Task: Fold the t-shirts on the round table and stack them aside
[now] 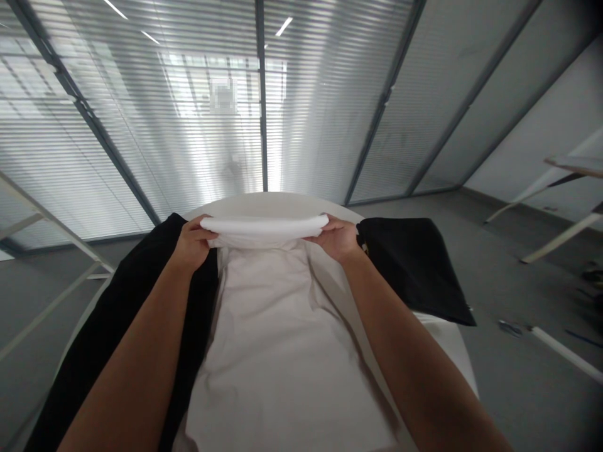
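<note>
The left hand's grip [192, 243] and right hand's grip [335, 238] clench a folded white garment [264, 230].

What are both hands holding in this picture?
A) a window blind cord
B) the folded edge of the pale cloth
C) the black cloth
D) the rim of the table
B: the left hand and the right hand grip opposite ends of the folded white edge of the pale cloth.

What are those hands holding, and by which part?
The left hand and right hand hold a pale cloth by both ends of its folded top edge.
</note>
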Motion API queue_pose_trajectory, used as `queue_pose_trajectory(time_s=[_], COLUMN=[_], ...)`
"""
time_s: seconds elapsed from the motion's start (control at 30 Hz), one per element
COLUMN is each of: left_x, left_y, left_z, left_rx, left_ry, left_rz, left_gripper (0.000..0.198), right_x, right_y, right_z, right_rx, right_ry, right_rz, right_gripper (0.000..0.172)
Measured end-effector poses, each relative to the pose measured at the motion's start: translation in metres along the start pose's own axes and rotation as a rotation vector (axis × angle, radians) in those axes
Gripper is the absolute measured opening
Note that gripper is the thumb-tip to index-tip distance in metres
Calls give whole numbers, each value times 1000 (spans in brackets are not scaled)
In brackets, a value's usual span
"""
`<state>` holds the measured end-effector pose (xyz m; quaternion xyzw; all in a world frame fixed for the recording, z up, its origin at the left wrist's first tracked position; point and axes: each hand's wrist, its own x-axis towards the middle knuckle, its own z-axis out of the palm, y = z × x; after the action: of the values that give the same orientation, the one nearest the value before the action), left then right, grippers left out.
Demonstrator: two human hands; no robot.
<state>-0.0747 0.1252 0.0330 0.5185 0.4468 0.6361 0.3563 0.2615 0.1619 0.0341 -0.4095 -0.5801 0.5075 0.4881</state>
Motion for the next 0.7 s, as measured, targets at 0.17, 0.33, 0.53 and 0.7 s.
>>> queue_pose_trajectory(time_s=[0.17, 0.33, 0.53, 0.7], left_x=[-1, -3, -3, -3], left_y=[11, 24, 13, 1], left_z=[-10, -15, -6, 17], left_rx=[-67, 18, -39, 501], left_ry=[-276, -579, -244, 14], left_rz=[-107, -274, -528, -698], left_gripper=[16, 22, 19, 29], right_x=[3, 0, 6, 17], right_y=[6, 7, 5, 18], right_z=[2, 3, -2, -4], right_rx=[114, 247, 206, -130], right_ry=[-100, -292, -80, 171], right_rz=[-39, -147, 144, 356], right_gripper=[8, 9, 10, 5])
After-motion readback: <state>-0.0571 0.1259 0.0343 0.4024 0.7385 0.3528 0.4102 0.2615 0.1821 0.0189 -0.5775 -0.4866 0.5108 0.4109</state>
